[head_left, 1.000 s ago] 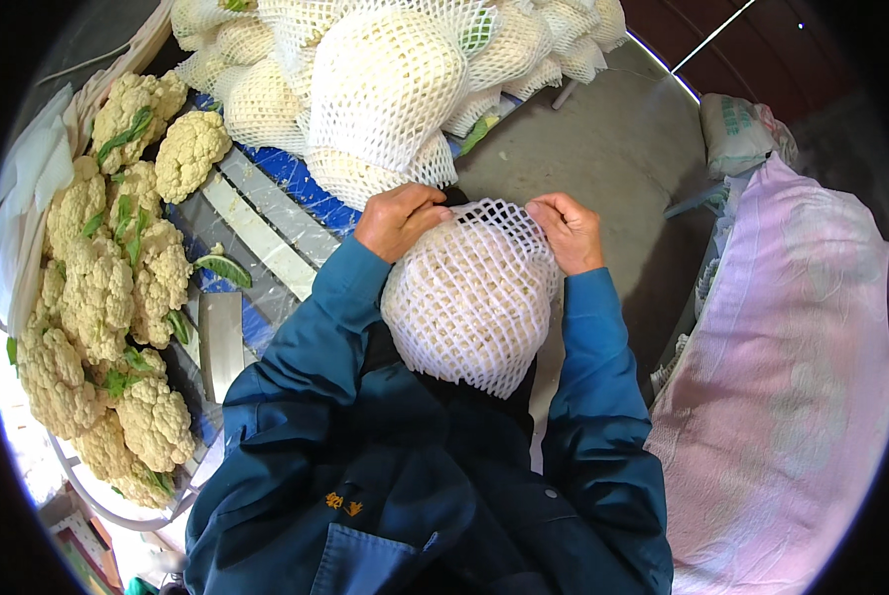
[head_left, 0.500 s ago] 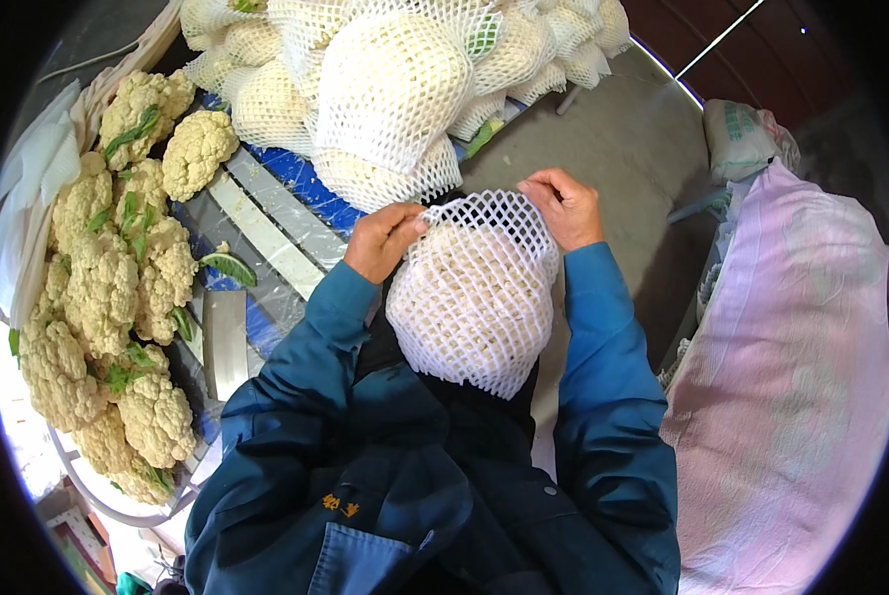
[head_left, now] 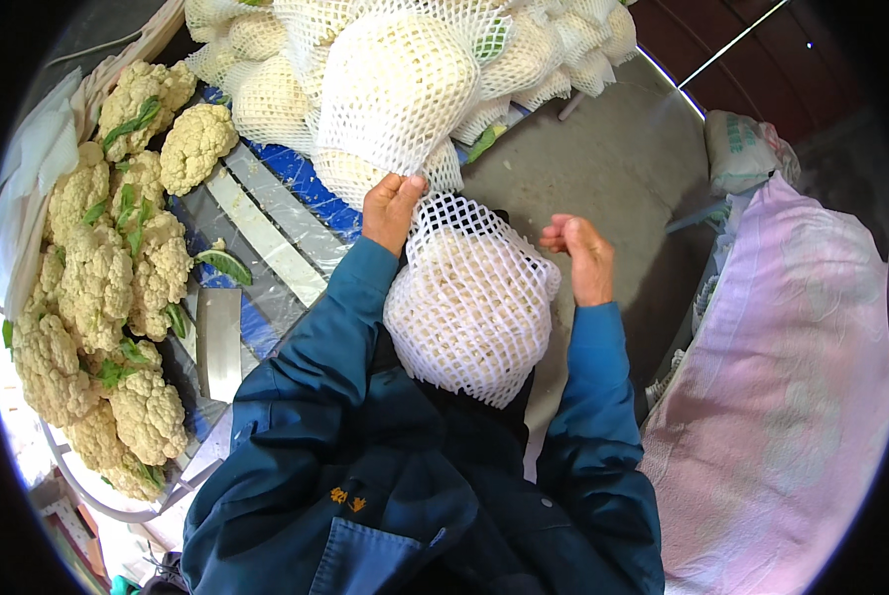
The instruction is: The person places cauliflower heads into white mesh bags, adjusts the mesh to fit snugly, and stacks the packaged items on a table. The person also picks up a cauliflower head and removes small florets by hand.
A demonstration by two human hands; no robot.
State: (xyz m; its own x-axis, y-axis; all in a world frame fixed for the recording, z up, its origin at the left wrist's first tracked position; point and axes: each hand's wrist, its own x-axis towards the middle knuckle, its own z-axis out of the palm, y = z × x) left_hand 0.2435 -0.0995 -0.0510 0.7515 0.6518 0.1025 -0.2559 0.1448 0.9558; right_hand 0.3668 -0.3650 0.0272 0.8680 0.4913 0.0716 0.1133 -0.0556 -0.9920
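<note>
A cauliflower (head_left: 469, 322) sits on my lap inside a white foam net sleeve (head_left: 444, 362), its pale head showing through the mesh. My left hand (head_left: 393, 210) pinches the net's upper left edge between thumb and fingers. Just right of the net's upper right edge is my right hand (head_left: 583, 260), off the mesh, with loosely bent fingers and nothing visible in them. Beyond my left hand, a pile of netted cauliflowers (head_left: 390, 89) covers the far part of the table.
Bare cauliflowers (head_left: 97, 288) with green leaf scraps lie heaped along the left. Between them and me a wide metal blade (head_left: 219, 342) and a loose leaf (head_left: 226, 264) rest on the blue and grey tabletop (head_left: 266, 228). A pink cloth-covered stack (head_left: 782, 397) stands right, with a white sack (head_left: 742, 149) behind.
My right hand has let go of the net's rim and moved down and right. The net's right side has sagged. My left hand still grips its edge, slightly farther up.
</note>
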